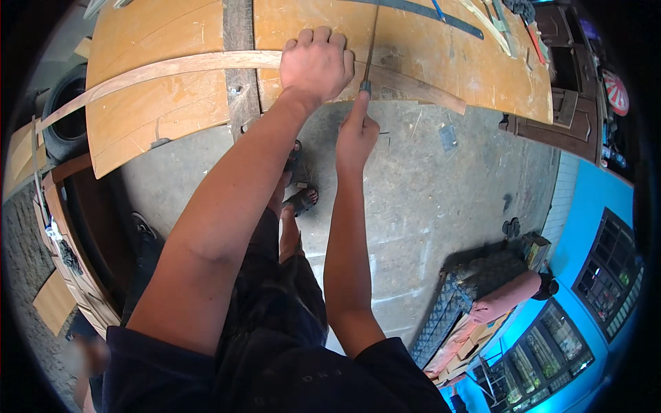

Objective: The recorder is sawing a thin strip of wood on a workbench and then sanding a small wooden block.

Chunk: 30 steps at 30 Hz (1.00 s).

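My left hand is pressed on a long curved wooden strip, fingers bent over it, on an orange-brown plywood panel. The strip crosses a weathered wooden bar and reaches past the panel's left edge. Just right of that hand, my right hand grips the handle of a long, thin blade, apparently a saw seen edge-on, lying across the strip and pointing away from me.
Metal ruler, pencil and wood scraps lie on the panel. A tyre, wooden cabinet frames, dark cabinets, a padded furniture piece and sandals surround the concrete floor. Another person's foot shows at left.
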Each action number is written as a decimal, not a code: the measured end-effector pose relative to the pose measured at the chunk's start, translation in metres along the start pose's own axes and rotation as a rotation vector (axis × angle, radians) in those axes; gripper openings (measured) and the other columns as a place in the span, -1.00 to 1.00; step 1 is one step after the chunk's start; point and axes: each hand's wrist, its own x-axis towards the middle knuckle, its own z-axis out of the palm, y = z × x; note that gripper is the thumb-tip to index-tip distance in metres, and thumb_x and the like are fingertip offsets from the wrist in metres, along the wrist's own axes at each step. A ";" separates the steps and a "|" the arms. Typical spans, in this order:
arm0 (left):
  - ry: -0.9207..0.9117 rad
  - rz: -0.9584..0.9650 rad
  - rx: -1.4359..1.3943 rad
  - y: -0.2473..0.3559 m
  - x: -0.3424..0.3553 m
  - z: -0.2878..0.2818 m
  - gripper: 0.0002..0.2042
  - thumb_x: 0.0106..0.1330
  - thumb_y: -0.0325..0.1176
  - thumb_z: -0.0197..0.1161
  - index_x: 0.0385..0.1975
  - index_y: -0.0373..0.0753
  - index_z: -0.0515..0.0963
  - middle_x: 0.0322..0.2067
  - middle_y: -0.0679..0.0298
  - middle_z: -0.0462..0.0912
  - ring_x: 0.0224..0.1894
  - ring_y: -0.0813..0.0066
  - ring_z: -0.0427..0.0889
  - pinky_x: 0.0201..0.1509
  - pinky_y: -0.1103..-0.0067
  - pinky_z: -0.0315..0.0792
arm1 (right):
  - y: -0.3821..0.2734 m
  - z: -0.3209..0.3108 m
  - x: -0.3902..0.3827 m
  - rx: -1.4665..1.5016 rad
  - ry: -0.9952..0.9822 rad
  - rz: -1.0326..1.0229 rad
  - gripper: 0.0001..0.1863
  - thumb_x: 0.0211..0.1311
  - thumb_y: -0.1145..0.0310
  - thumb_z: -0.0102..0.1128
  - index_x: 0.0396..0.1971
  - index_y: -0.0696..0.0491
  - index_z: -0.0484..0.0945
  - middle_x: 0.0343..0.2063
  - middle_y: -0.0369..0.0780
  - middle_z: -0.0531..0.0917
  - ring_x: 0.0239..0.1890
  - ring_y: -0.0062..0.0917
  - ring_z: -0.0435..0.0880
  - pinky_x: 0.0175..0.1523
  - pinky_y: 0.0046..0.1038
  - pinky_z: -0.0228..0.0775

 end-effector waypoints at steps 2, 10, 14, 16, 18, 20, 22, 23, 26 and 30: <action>0.004 -0.006 -0.004 0.001 0.000 -0.001 -0.76 0.25 -0.16 0.02 -0.30 -0.12 0.56 -0.25 0.22 0.58 -0.13 0.23 0.57 -0.12 0.30 0.45 | 0.023 -0.009 -0.028 0.081 -0.028 -0.047 -0.38 0.46 -0.01 -0.10 -0.82 -0.03 0.19 -0.81 -0.43 0.22 -0.72 -0.75 0.16 -0.61 -0.55 -0.09; 0.056 0.010 -0.029 -0.003 0.000 -0.001 -0.77 0.25 -0.16 0.03 -0.30 -0.11 0.56 -0.27 0.25 0.58 -0.14 0.24 0.57 -0.12 0.30 0.45 | 0.057 -0.042 -0.100 0.155 -0.051 0.097 -0.36 0.47 -0.02 -0.12 -0.84 -0.06 0.10 -0.85 -0.45 0.19 -0.76 -0.78 0.11 -0.63 -0.58 -0.15; 0.028 0.007 -0.015 0.001 0.000 0.003 -0.77 0.25 -0.15 0.03 -0.30 -0.11 0.56 -0.27 0.26 0.58 -0.14 0.25 0.57 -0.11 0.31 0.44 | 0.029 -0.021 -0.017 -0.025 -0.082 -0.012 -0.37 0.48 0.04 -0.12 -0.81 0.08 0.20 -0.81 -0.40 0.22 -0.65 -0.73 0.12 -0.58 -0.45 -0.06; 0.014 0.000 -0.006 0.002 0.001 0.001 -0.77 0.25 -0.15 0.03 -0.31 -0.11 0.56 -0.27 0.26 0.58 -0.14 0.25 0.57 -0.11 0.31 0.44 | 0.028 -0.018 -0.016 0.000 -0.076 -0.019 -0.35 0.48 -0.02 -0.15 -0.83 0.02 0.18 -0.84 -0.41 0.21 -0.72 -0.74 0.12 -0.60 -0.51 -0.10; -0.061 -0.020 -0.042 0.005 0.002 -0.003 -0.69 0.28 -0.11 0.00 -0.27 -0.16 0.60 -0.18 0.23 0.59 -0.04 0.26 0.53 0.01 0.32 0.38 | 0.035 -0.021 -0.031 0.084 -0.064 0.031 -0.33 0.47 -0.08 -0.19 -0.86 -0.06 0.13 -0.86 -0.43 0.21 -0.78 -0.75 0.12 -0.64 -0.57 -0.15; -0.012 -0.010 -0.034 0.002 0.000 -0.001 -0.73 0.27 -0.12 0.02 -0.29 -0.14 0.57 -0.22 0.24 0.58 -0.09 0.26 0.55 -0.04 0.31 0.41 | 0.066 -0.033 -0.080 0.137 -0.027 0.085 -0.34 0.47 -0.06 -0.17 -0.87 -0.08 0.10 -0.87 -0.43 0.20 -0.79 -0.76 0.10 -0.65 -0.58 -0.17; 0.040 0.000 -0.018 -0.002 0.000 0.000 -0.76 0.27 -0.13 0.03 -0.32 -0.11 0.55 -0.26 0.26 0.58 -0.13 0.25 0.57 -0.10 0.30 0.44 | 0.076 -0.039 -0.109 0.137 0.002 0.077 -0.34 0.47 -0.05 -0.17 -0.87 -0.08 0.08 -0.87 -0.43 0.19 -0.79 -0.77 0.09 -0.66 -0.58 -0.18; 0.027 -0.001 -0.014 -0.002 0.000 0.001 -0.76 0.27 -0.13 0.03 -0.31 -0.11 0.55 -0.26 0.26 0.58 -0.13 0.25 0.56 -0.09 0.29 0.44 | 0.073 -0.042 -0.115 0.150 -0.016 0.087 -0.34 0.47 -0.05 -0.16 -0.86 -0.08 0.09 -0.87 -0.43 0.19 -0.79 -0.78 0.09 -0.66 -0.58 -0.17; 0.027 0.001 -0.021 -0.002 -0.003 0.002 -0.75 0.27 -0.12 0.03 -0.31 -0.11 0.56 -0.25 0.26 0.58 -0.12 0.25 0.56 -0.09 0.29 0.44 | 0.055 -0.036 -0.088 0.118 -0.017 0.108 -0.34 0.46 -0.07 -0.13 -0.87 -0.07 0.13 -0.87 -0.44 0.18 -0.80 -0.77 0.10 -0.67 -0.57 -0.16; -0.013 -0.004 -0.015 0.002 0.000 0.003 -0.75 0.27 -0.12 0.03 -0.30 -0.12 0.55 -0.24 0.26 0.58 -0.11 0.25 0.56 -0.08 0.30 0.44 | 0.010 -0.020 -0.016 0.026 -0.054 0.083 -0.33 0.46 -0.04 -0.11 -0.84 0.04 0.20 -0.84 -0.41 0.21 -0.73 -0.73 0.12 -0.62 -0.51 -0.10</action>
